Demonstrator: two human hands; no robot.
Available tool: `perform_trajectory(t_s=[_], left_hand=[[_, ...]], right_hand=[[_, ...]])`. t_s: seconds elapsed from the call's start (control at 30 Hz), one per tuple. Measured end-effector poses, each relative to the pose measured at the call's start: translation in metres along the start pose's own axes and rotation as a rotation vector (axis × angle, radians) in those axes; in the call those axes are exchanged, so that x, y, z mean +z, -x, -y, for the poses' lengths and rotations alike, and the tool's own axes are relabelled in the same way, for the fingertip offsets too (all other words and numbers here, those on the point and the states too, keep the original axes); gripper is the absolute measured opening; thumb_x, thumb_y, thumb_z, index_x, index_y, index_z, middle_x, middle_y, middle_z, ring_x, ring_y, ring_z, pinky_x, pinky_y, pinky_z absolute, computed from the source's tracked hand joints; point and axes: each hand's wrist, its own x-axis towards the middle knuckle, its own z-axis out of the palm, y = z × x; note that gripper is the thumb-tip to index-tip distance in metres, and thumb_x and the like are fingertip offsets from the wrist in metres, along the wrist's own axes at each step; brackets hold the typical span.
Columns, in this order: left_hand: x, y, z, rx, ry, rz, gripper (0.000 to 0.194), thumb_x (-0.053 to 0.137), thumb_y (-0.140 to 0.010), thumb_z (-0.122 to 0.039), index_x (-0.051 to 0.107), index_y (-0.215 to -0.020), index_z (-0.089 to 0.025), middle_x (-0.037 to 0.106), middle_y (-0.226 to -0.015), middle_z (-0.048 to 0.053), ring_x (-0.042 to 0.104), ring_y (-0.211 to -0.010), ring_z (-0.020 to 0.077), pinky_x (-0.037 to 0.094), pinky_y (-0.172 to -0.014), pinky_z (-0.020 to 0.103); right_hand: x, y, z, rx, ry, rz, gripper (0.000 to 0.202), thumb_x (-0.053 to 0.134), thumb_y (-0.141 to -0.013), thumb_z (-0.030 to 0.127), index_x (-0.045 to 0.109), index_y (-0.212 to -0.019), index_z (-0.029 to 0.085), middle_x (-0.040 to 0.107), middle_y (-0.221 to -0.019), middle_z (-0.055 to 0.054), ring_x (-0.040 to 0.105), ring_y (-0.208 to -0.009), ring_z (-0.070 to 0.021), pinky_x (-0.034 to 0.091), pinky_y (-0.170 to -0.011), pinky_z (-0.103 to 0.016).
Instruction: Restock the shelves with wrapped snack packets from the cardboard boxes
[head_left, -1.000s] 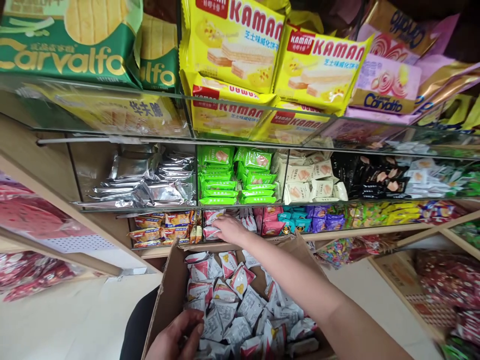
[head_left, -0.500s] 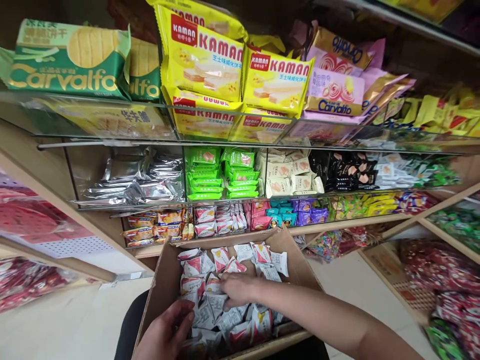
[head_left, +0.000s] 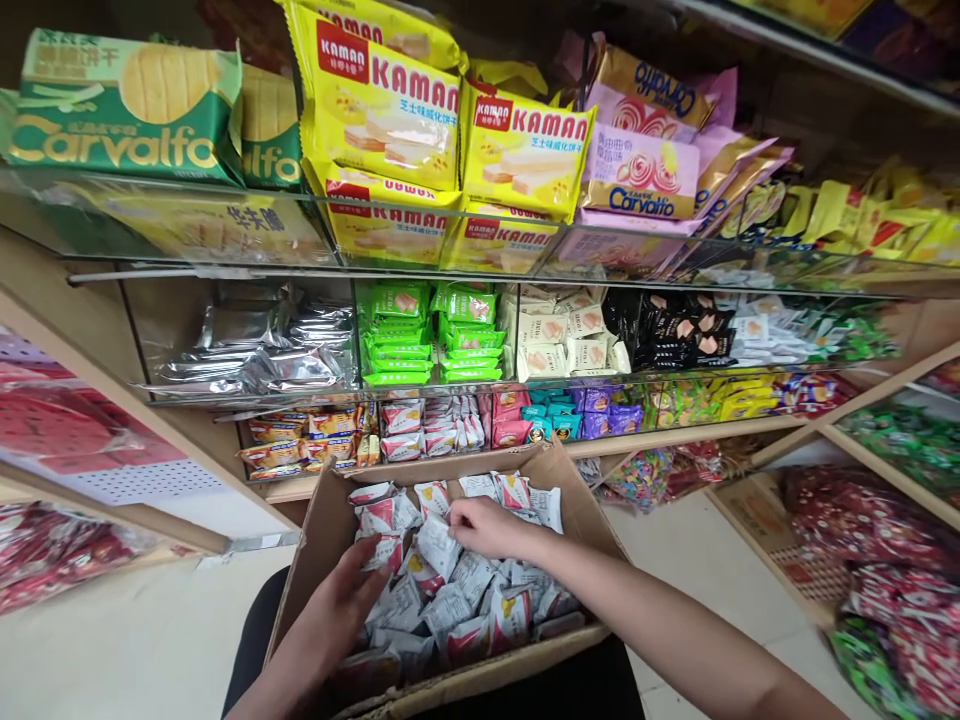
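An open cardboard box [head_left: 600,560] rests on my lap, filled with small white, red and yellow snack packets [head_left: 450,605]. My right hand [head_left: 491,527] reaches in from the right, its fingers closed in a pinch at the top of a white snack packet [head_left: 439,545] that stands tilted above the others. At the box's left side is my left hand [head_left: 341,605], thumb and fingers apart beside a red-and-white packet [head_left: 386,552]. Whether it touches that packet I cannot tell.
Ahead, glass-fronted shelves hold yellow wafer packs [head_left: 382,100], green packets [head_left: 397,335] and silver packets [head_left: 247,345]. Similar red-and-white packets [head_left: 431,425] fill a low compartment just behind the box. Bagged red sweets [head_left: 847,540] lie at the right.
My right hand has risen slightly, and a white packet now stands up at its fingertips. My left hand has moved up and forward inside the box, its fingers spreading. The view shifted a little.
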Motion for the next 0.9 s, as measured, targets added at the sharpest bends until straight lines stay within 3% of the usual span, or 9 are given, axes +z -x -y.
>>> perform_trajectory(t_s=[0.1, 0.2, 0.27, 0.37, 0.43, 0.57, 0.73, 0.8, 0.9], left_hand=[[0.023, -0.004, -0.012, -0.109, 0.157, -0.024, 0.061, 0.058, -0.065, -0.052, 0.049, -0.115, -0.020, 0.062, -0.105, 0.012, 0.063, -0.084, 0.0230, 0.050, -0.060, 0.031], [0.042, -0.003, -0.025, -0.071, 0.326, 0.033, 0.056, 0.059, -0.067, -0.049, 0.047, -0.112, -0.019, 0.066, -0.088, 0.008, 0.064, -0.065, 0.0153, 0.050, -0.055, 0.027], [0.048, 0.000, -0.031, -0.009, 0.395, 0.057, 0.060, 0.066, -0.062, -0.044, 0.043, -0.112, -0.021, 0.066, -0.080, 0.002, 0.063, -0.064, 0.0139, 0.050, -0.056, 0.026], [0.050, 0.006, -0.036, 0.124, 0.404, 0.146, 0.057, 0.072, -0.057, -0.037, 0.047, -0.105, -0.020, 0.067, -0.076, -0.001, 0.064, -0.073, 0.0164, 0.051, -0.067, 0.029], [0.051, 0.012, -0.037, 0.194, 0.388, 0.208, 0.044, 0.073, -0.058, -0.032, 0.053, -0.095, -0.019, 0.068, -0.083, 0.001, 0.063, -0.083, 0.0176, 0.049, -0.076, 0.029], [0.051, 0.021, -0.036, 0.169, 0.391, 0.171, 0.038, 0.070, -0.061, -0.032, 0.059, -0.094, -0.018, 0.068, -0.094, 0.003, 0.060, -0.092, 0.0191, 0.048, -0.081, 0.028], [0.048, 0.020, -0.035, 0.105, 0.467, 0.072, 0.047, 0.075, -0.055, -0.031, 0.058, -0.097, -0.018, 0.069, -0.084, 0.001, 0.063, -0.083, 0.0191, 0.049, -0.072, 0.026], [0.050, 0.017, -0.035, 0.074, 0.579, 0.015, 0.050, 0.075, -0.054, -0.034, 0.055, -0.096, -0.019, 0.068, -0.077, -0.001, 0.064, -0.074, 0.0178, 0.049, -0.065, 0.026], [0.056, 0.013, -0.033, 0.053, 0.680, -0.033, 0.038, 0.069, -0.057, -0.044, 0.054, -0.080, -0.018, 0.066, -0.067, -0.002, 0.063, -0.063, 0.0159, 0.047, -0.055, 0.024]], right_hand=[[-0.008, 0.015, 0.013, 0.046, -0.259, -0.133, 0.011, 0.047, -0.078, 0.025, 0.050, -0.072, 0.016, 0.051, -0.064, 0.003, 0.045, -0.058, -0.0079, 0.034, -0.052, -0.017], [-0.001, 0.030, 0.030, 0.074, -0.694, -0.266, 0.014, 0.052, -0.074, 0.030, 0.046, -0.073, 0.017, 0.049, -0.064, 0.003, 0.045, -0.056, -0.0084, 0.036, -0.053, -0.019], [0.005, 0.036, 0.040, 0.061, -0.914, -0.333, 0.022, 0.055, -0.073, 0.032, 0.045, -0.087, 0.019, 0.049, -0.068, 0.003, 0.046, -0.058, -0.0089, 0.037, -0.053, -0.020], [0.010, 0.039, 0.049, 0.093, -0.997, -0.468, 0.035, 0.054, -0.075, 0.036, 0.043, -0.104, 0.020, 0.045, -0.064, 0.005, 0.043, -0.055, -0.0087, 0.035, -0.052, -0.020], [0.010, 0.039, 0.050, 0.112, -0.966, -0.533, 0.027, 0.053, -0.076, 0.039, 0.050, -0.093, 0.018, 0.045, -0.063, 0.004, 0.042, -0.056, -0.0085, 0.035, -0.054, -0.020], [0.005, 0.044, 0.050, 0.110, -1.046, -0.500, 0.024, 0.059, -0.071, 0.040, 0.053, -0.076, 0.017, 0.047, -0.063, 0.003, 0.042, -0.056, -0.0081, 0.037, -0.051, -0.019], [0.003, 0.049, 0.055, 0.171, -1.264, -0.391, 0.030, 0.067, -0.061, 0.042, 0.053, -0.071, 0.018, 0.048, -0.062, 0.003, 0.046, -0.050, -0.0092, 0.043, -0.043, -0.023], [0.008, 0.048, 0.058, 0.208, -1.385, -0.414, 0.032, 0.068, -0.059, 0.043, 0.053, -0.071, 0.017, 0.052, -0.064, 0.002, 0.050, -0.050, -0.0101, 0.044, -0.046, -0.025], [0.019, 0.044, 0.063, 0.268, -1.461, -0.486, 0.036, 0.069, -0.058, 0.045, 0.052, -0.072, 0.017, 0.053, -0.061, 0.001, 0.051, -0.046, -0.0107, 0.042, -0.044, -0.024]])
